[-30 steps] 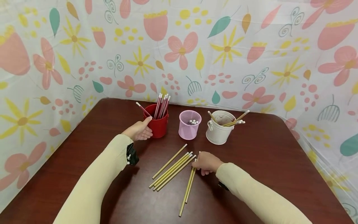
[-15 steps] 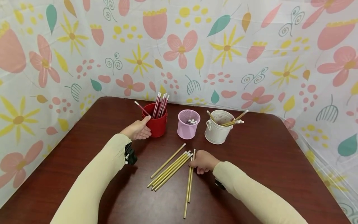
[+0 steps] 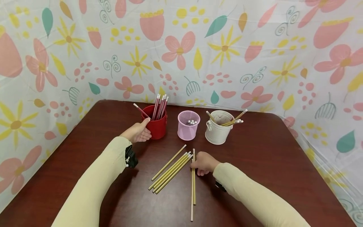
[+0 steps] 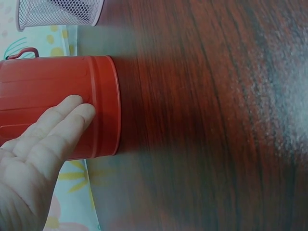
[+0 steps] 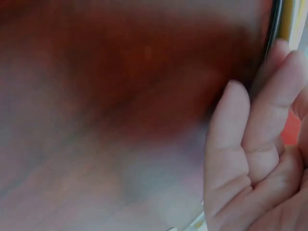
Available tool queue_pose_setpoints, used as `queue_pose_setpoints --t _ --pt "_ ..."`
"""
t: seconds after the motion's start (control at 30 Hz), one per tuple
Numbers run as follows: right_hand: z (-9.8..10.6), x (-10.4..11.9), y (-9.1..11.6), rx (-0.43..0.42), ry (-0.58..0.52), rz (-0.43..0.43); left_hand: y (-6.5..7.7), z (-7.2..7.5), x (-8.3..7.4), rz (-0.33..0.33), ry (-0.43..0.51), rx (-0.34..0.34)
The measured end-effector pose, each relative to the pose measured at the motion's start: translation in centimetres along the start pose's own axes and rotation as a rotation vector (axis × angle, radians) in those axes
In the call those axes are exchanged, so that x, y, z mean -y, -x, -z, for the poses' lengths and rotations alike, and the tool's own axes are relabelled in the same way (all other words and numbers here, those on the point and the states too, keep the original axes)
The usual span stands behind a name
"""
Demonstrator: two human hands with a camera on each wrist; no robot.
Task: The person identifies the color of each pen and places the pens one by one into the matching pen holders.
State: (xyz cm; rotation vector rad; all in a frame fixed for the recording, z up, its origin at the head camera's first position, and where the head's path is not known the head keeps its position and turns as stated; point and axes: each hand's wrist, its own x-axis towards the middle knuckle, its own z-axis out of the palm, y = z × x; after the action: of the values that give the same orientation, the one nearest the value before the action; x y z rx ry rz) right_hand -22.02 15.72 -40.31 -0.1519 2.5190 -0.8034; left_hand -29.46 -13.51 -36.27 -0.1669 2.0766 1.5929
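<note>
In the head view, my left hand (image 3: 139, 130) rests against the side of a red bucket (image 3: 157, 127), thumb at its rim and fingers straight along its wall. The left wrist view also shows those fingers (image 4: 72, 120) lying on the red metal. Several dark pink pencils (image 3: 160, 107) stand in this bucket; one leans out over the left side. Near the middle of the table, my right hand (image 3: 204, 163) pinches two gold pencils (image 3: 194, 189) near their eraser ends, their other ends pointing toward me. Beside them lie several more gold pencils (image 3: 171, 173), slanted on the wood.
A pink mesh cup (image 3: 187, 130) holding several white-tipped pencils stands right of the red bucket. Farther right is a white bucket (image 3: 216, 134) with several gold pencils leaning in it. The dark wooden table (image 3: 261, 151) meets a flower-print curtain (image 3: 181, 75) at the back.
The two pencils at my right hand have swung from a slant to nearly straight toward me. My left hand keeps its place on the red bucket. The whole view shifts slightly.
</note>
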Motion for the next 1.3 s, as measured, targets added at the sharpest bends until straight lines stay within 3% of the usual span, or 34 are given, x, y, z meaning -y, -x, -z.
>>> queue_pose_setpoints --t 0.37,0.57,0.83,1.1,1.3 --pt "0.4 -0.5 0.2 0.000 -0.031 -0.004 0.1 -0.3 -0.1 -0.001 0.008 0.005" --pt "1.9 -0.7 0.1 -0.046 -0.102 0.122 0.0 -0.2 -0.1 0.001 -0.014 0.004" --pt "4.1 -0.6 0.6 -0.088 -0.115 0.261 0.0 0.1 -0.3 -0.009 -0.096 -0.028" --pt "6.5 -0.3 1.4 -0.146 -0.073 0.306 0.3 0.0 -0.6 -0.026 -0.109 -0.042" --pt "8.0 -0.3 2.2 -0.211 -0.081 0.335 0.7 -0.1 -0.5 -0.044 -0.218 -0.132"
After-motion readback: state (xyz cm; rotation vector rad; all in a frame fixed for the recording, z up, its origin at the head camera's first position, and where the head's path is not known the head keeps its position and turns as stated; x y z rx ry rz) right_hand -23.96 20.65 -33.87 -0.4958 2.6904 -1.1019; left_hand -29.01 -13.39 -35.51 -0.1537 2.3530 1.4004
